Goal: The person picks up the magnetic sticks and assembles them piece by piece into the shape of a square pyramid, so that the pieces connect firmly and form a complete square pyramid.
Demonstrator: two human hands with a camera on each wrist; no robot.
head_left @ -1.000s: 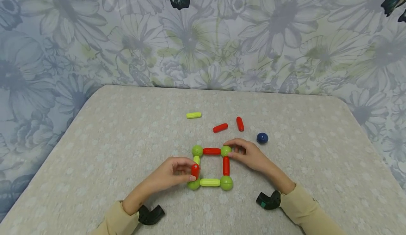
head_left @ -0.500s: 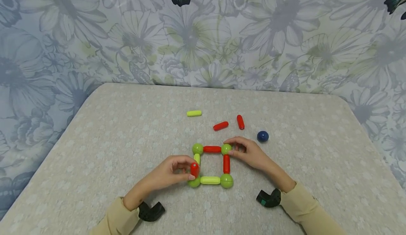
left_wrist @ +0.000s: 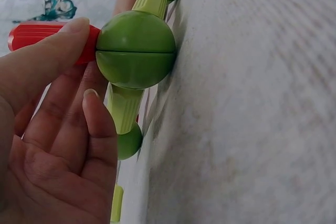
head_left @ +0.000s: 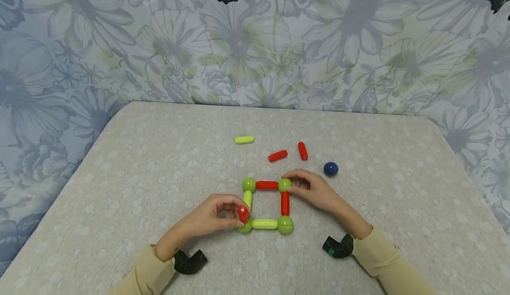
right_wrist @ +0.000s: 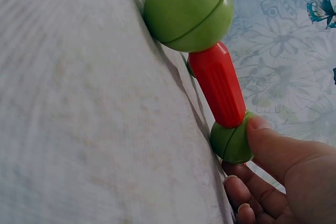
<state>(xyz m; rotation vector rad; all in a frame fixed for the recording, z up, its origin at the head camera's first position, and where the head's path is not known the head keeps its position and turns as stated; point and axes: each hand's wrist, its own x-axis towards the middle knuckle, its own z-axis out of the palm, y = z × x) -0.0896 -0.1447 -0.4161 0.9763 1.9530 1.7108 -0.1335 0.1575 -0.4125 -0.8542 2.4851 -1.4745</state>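
A square frame of green balls and short rods lies on the table, its far and right sides red, its near side a yellow-green rod [head_left: 264, 224] like the left one. At the near-left ball [left_wrist: 135, 51], my left hand [head_left: 213, 215] pinches an upright red rod [head_left: 242, 214] between thumb and fingers; in the left wrist view the rod's end meets the ball. My right hand [head_left: 312, 189] holds the far-right green ball [head_left: 284, 185] between thumb and fingers. In the right wrist view that ball [right_wrist: 231, 142] joins a red rod [right_wrist: 219, 85].
Beyond the frame lie a yellow-green rod [head_left: 244, 140], a red rod [head_left: 277, 156] and another red rod [head_left: 303, 151]. A dark blue ball [head_left: 330, 168] sits beyond the right hand. Flowered fabric [head_left: 255, 42] hangs behind the table [head_left: 159, 153].
The upright red rod tilts slightly, its top shifting a little to the left. Both hands keep their holds; the whole head view has drifted slightly upward.
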